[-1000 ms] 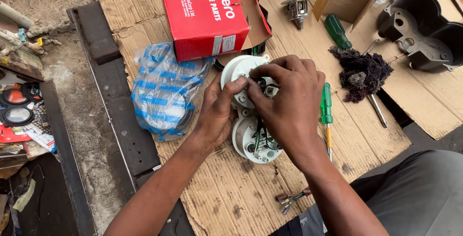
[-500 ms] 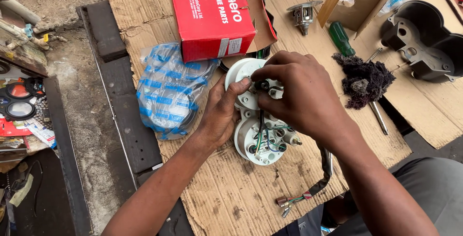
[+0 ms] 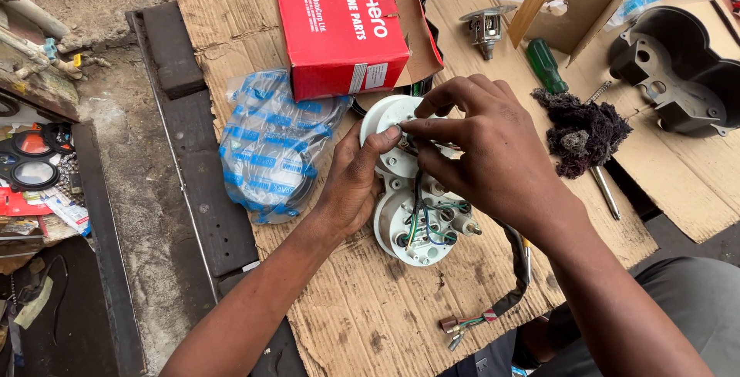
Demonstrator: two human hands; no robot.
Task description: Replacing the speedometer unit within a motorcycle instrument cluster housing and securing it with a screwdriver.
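A white instrument-cluster housing (image 3: 420, 227) lies back side up on the brown cardboard sheet (image 3: 370, 323), with coloured wires and bulb sockets showing. My left hand (image 3: 356, 184) grips its left side, thumb pressed on the top. My right hand (image 3: 486, 157) lies over its upper half, with the fingertips pinching a small part among the wires near the top. A black-sleeved wire harness (image 3: 505, 300) runs from the housing toward the near edge and ends in small plugs.
A red cardboard box (image 3: 339, 26) stands behind the housing, a blue-printed plastic bag (image 3: 270, 146) to its left. A green-handled screwdriver (image 3: 547, 65), a dark rag (image 3: 582, 130), a black plastic casing (image 3: 678, 76), a small brown box (image 3: 566, 3) and a metal part (image 3: 486, 26) lie to the right.
The view has shifted slightly. My right hand's fingers have moved a little toward the housing's top while the left hand keeps its grip; more of the wire harness now shows.
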